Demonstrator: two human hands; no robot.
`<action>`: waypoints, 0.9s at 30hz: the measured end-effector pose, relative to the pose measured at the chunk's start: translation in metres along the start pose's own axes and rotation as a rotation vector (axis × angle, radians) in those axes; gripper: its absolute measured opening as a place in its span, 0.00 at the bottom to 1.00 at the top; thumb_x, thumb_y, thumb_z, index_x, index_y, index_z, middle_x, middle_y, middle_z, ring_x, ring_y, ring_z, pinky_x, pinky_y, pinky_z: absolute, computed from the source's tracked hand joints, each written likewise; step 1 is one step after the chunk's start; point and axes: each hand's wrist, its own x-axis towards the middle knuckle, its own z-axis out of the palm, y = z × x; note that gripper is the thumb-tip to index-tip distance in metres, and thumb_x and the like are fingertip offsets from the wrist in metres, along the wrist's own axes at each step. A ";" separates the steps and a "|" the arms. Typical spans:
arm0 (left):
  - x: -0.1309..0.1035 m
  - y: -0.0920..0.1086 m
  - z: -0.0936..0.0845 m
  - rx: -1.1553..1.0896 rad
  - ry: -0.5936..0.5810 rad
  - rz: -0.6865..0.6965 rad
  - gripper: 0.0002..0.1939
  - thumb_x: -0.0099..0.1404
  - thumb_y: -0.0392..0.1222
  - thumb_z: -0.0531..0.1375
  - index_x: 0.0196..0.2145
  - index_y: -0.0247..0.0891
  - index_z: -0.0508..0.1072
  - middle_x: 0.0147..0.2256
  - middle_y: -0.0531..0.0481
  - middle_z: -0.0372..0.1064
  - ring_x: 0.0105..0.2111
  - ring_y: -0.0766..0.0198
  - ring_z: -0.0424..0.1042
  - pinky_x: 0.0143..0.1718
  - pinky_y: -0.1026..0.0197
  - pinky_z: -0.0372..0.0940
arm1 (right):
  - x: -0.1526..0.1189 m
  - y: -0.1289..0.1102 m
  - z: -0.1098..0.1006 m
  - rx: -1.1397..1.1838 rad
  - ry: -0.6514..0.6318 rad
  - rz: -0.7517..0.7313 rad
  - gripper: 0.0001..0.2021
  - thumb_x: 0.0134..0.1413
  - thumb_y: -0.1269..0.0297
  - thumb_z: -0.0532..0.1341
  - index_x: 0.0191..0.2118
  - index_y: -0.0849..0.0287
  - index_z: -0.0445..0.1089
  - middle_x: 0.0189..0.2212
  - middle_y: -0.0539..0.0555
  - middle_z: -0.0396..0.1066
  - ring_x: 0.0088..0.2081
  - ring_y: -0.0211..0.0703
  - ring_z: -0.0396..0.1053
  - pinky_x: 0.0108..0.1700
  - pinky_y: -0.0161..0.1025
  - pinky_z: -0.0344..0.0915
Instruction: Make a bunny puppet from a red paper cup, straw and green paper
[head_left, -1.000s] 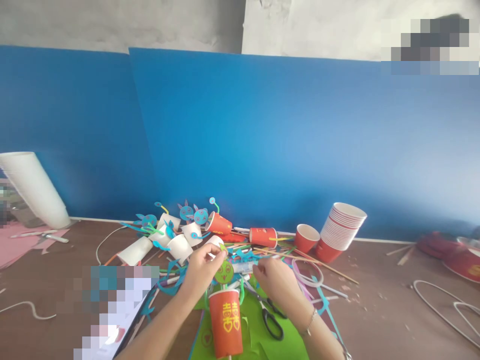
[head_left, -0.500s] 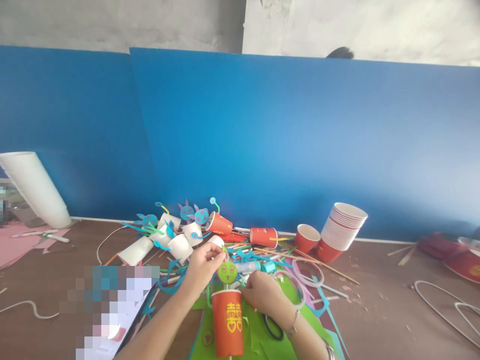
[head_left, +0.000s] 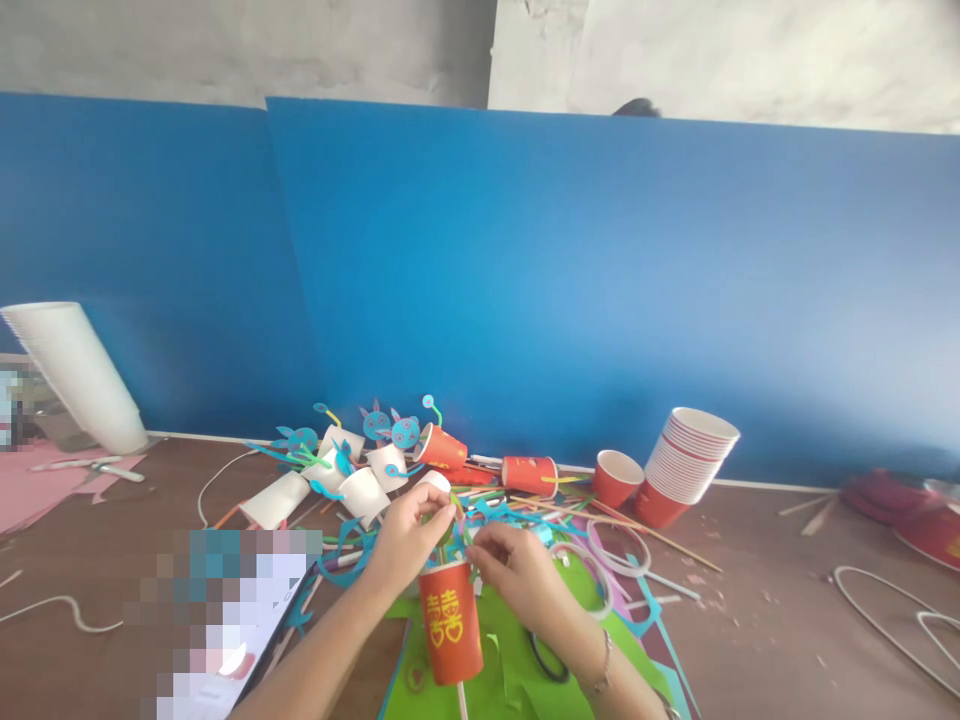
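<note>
A red paper cup (head_left: 452, 625) with yellow characters stands tilted in front of me, with a pale stick (head_left: 463, 700) coming out of its underside. Above its rim, my left hand (head_left: 415, 535) pinches a green paper face cutout (head_left: 453, 515), now seen mostly edge-on and partly covered by the fingers. My right hand (head_left: 514, 562) is closed at the right side of the rim, thumb and fingertips together. A bit of green shows by those fingertips, but I cannot make out what they hold. Green paper (head_left: 517, 660) lies beneath the cup.
Behind are white cups (head_left: 364, 497) with blue paper animal faces, a lying red cup (head_left: 529, 475), thin sticks and blue scraps. A stack of red cups (head_left: 686, 465) leans at right, a white cup stack (head_left: 79, 380) at left. A phone (head_left: 262, 620) stands left of my arm.
The cup has turned so its characters face more to the left, and it sits slightly higher. The green face has turned away. My right hand has moved up and left to the rim.
</note>
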 end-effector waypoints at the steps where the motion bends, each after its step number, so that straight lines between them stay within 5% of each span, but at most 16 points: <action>1: 0.000 0.000 0.000 -0.003 -0.006 0.012 0.05 0.58 0.42 0.58 0.27 0.38 0.69 0.27 0.51 0.71 0.30 0.61 0.70 0.32 0.63 0.62 | 0.000 0.001 0.001 0.016 0.013 -0.007 0.08 0.53 0.63 0.57 0.25 0.58 0.66 0.17 0.45 0.61 0.21 0.35 0.57 0.25 0.32 0.52; 7: -0.001 0.001 0.002 -0.011 0.010 0.038 0.05 0.57 0.42 0.58 0.27 0.38 0.69 0.27 0.51 0.71 0.30 0.61 0.70 0.32 0.62 0.63 | 0.000 0.000 -0.002 0.033 0.016 -0.042 0.09 0.54 0.64 0.56 0.25 0.58 0.67 0.18 0.46 0.61 0.21 0.35 0.57 0.25 0.32 0.53; 13: 0.004 0.003 -0.004 -0.155 0.175 -0.069 0.11 0.54 0.49 0.61 0.27 0.38 0.68 0.26 0.52 0.71 0.29 0.61 0.71 0.30 0.63 0.63 | 0.002 0.000 -0.006 -0.031 -0.014 -0.018 0.08 0.53 0.65 0.56 0.26 0.59 0.67 0.18 0.46 0.62 0.22 0.35 0.57 0.25 0.32 0.52; 20: 0.003 0.002 0.002 -0.368 0.155 -0.175 0.14 0.52 0.50 0.62 0.28 0.37 0.67 0.31 0.47 0.74 0.33 0.58 0.72 0.32 0.62 0.63 | 0.003 0.004 -0.013 -0.134 -0.043 0.058 0.08 0.49 0.69 0.56 0.21 0.59 0.66 0.18 0.47 0.65 0.22 0.35 0.59 0.24 0.32 0.50; 27: -0.003 0.012 0.006 -0.402 0.108 -0.204 0.14 0.52 0.51 0.63 0.28 0.38 0.67 0.26 0.52 0.71 0.27 0.62 0.70 0.28 0.64 0.62 | 0.002 -0.003 -0.004 0.060 0.100 0.011 0.11 0.53 0.61 0.58 0.39 0.60 0.71 0.33 0.53 0.73 0.32 0.41 0.67 0.32 0.35 0.61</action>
